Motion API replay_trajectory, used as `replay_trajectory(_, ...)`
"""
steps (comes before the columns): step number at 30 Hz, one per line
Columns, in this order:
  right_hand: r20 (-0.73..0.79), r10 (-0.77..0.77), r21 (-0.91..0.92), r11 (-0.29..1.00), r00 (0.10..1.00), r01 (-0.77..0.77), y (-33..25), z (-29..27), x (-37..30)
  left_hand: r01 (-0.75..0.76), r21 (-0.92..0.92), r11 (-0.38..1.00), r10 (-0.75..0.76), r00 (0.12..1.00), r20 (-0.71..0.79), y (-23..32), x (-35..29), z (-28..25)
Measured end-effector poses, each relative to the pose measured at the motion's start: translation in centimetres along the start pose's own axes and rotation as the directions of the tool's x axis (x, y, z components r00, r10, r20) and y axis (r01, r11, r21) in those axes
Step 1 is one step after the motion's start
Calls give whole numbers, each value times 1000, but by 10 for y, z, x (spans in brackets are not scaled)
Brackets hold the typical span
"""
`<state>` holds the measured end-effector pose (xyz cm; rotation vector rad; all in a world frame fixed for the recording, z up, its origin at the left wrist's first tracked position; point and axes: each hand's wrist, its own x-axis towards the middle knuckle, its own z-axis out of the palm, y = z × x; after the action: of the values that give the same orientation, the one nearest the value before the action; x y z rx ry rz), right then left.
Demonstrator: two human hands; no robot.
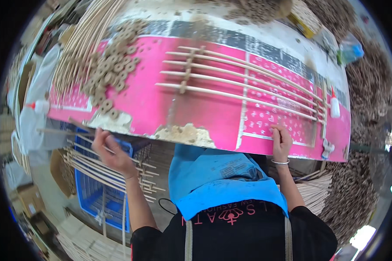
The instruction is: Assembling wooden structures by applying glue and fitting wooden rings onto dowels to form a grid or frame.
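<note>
Beyond the table's front edge at left, my left hand (112,153) is raised with its fingers curled and slightly blurred. Thin wooden sticks (63,132) reach close to its fingertips; whether they are in its grip I cannot make out. At the front edge to the right, my right hand (282,141) has thumb and fingers bent together over the pink sheet; anything between them is hidden. In front of it lies a rack of several wooden rods (217,79), crossed by a notched strip (186,71) at left and another strip (323,102) at right.
Small wooden rings (109,71) lie piled beside a bundle of sticks (80,48) on the left. White glue bottles with red tips stand at right (334,106) and left (41,106). Below the table is a blue crate (89,191) with sticks (102,174) across it. A small clamp-like piece (327,148) sits near the right corner.
</note>
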<state>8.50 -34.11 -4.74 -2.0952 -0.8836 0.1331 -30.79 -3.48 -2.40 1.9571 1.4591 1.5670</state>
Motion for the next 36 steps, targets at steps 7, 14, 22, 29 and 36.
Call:
replay_trajectory(7,-43,-66,5,998,997,66,-24,-1,5,-418,-417,807,584,462,667,166,37,187)
replay_trajectory(14,-87,-93,19,995,992,95,-24,-7,8,-556,-424,715,570,113,814,206,30,315)
replay_trajectory(22,-82,-89,30,995,993,92,-25,-11,8,-514,-435,740,561,113,820,209,20,336)
replay_trajectory(29,-129,-123,24,992,984,127,-26,-9,12,-433,-514,741,576,16,817,201,24,341)
replay_trajectory(36,-56,-57,9,998,997,58,-18,-3,2,-296,-529,796,582,131,803,203,29,329)
